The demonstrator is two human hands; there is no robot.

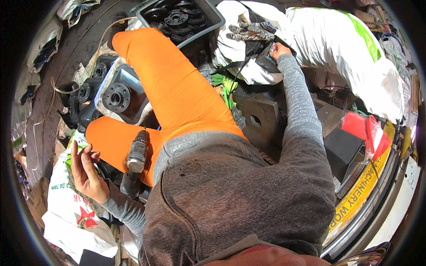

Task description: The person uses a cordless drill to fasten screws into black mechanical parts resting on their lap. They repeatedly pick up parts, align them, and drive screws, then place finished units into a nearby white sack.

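Note:
My right hand [280, 51] reaches into a small dark box [267, 62], which rests on white sacking at the far side. Its fingers are bent together among small shiny bits too small to name. A grey patterned work glove [251, 32] lies just left of that box. My left hand [90, 176] is raised palm up beside my left leg, fingers apart and nothing in them. Across my lap lies a cordless drill [138, 153], its bit pointing away from me. Beyond my left hand, between my legs, stands a black housing with a round bolt flange [117, 97].
More black flanged housings [84, 92] stand farther left. A grey crate [212, 27] at the top holds several round black hubs. White sacks [341, 42] fill the right side. A steel plate with a hole [256, 119] sits under my right arm, near a black box [344, 148].

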